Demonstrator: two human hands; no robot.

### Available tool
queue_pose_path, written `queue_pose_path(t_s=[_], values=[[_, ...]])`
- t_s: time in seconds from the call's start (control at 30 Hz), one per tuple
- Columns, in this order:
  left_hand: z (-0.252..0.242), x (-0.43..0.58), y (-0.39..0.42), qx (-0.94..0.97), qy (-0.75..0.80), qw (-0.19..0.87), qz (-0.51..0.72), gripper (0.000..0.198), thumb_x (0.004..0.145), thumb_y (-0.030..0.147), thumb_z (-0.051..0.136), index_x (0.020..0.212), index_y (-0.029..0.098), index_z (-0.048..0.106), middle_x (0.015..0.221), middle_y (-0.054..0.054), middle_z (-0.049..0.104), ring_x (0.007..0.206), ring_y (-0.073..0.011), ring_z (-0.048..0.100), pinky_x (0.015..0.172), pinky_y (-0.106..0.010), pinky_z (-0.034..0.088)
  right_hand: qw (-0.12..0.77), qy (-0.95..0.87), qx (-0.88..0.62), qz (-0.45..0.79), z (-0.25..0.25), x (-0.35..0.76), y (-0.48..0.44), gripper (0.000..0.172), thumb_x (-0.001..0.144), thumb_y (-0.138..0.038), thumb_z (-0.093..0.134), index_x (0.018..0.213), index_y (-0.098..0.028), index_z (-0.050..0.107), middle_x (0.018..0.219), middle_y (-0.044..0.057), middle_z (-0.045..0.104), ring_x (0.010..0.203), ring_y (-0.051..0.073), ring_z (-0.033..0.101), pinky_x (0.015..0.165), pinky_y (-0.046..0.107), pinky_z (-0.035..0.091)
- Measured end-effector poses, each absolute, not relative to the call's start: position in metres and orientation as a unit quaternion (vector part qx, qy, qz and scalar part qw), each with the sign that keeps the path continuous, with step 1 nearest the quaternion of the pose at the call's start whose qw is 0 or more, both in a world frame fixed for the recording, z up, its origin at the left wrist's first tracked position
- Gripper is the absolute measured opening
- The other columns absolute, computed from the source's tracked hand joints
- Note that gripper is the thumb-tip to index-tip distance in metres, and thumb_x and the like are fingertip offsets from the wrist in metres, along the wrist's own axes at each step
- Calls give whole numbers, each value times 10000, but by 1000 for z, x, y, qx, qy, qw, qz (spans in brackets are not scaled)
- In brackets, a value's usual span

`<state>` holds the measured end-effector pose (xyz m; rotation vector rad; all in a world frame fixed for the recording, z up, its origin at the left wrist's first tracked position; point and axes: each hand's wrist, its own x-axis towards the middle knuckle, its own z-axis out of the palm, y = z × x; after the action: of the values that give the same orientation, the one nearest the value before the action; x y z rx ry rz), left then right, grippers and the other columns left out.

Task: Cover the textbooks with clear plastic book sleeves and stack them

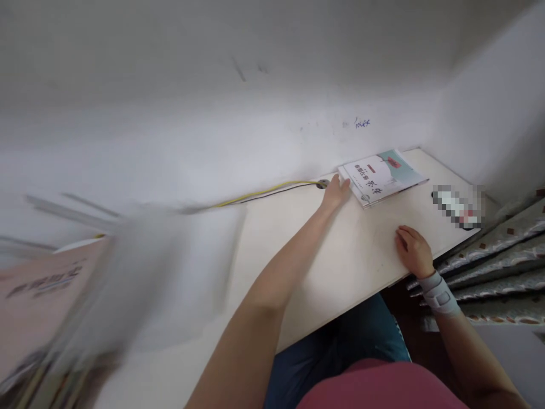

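My left hand (336,192) reaches far across the white table (340,267) and touches the left edge of a small stack of books (381,177) lying flat near the wall; its fingers curl at the stack's edge. The top book has a white and teal cover with dark characters. My right hand (413,249) rests palm down on the table near its front edge, fingers loosely bent, holding nothing. A grey wrist band (438,292) wraps that wrist.
A yellow cable (264,193) runs along the wall to a hole in the table. Blurred books and papers (106,284) are piled at the left. A blurred small object (457,204) lies at the table's right end. Patterned fabric (502,255) lies to the right.
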<state>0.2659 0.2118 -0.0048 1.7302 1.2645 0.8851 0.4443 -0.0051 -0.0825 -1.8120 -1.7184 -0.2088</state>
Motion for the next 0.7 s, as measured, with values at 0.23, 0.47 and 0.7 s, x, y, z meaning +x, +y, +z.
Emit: queue_pose_path(t_s=[0.23,0.47,0.7], values=[[14,91,103,845,527,-28,89,391,915,262,445,1269,114,520,1424,-165,462,1360,-301,357,1096,-428,319,281,-684,-662,-123,-89,458,-7,327,904,-304,440,1084,-129,649,1112,176,660,1019,274,618,883,449,509],[9,-17,32,654,749,-18,-109,426,920,341,397,1171,33,550,1187,-242,607,1127,-359,570,856,-430,474,213,-731,-637,-123,-81,431,1,311,923,-308,414,1053,-151,649,1052,124,705,919,237,654,925,449,436],[1,-20,22,648,757,55,-63,324,900,230,328,955,134,633,988,-168,697,925,-287,666,743,-358,479,254,-802,-537,-54,-58,336,9,295,946,-286,387,994,-177,658,976,101,728,879,213,669,931,425,452]])
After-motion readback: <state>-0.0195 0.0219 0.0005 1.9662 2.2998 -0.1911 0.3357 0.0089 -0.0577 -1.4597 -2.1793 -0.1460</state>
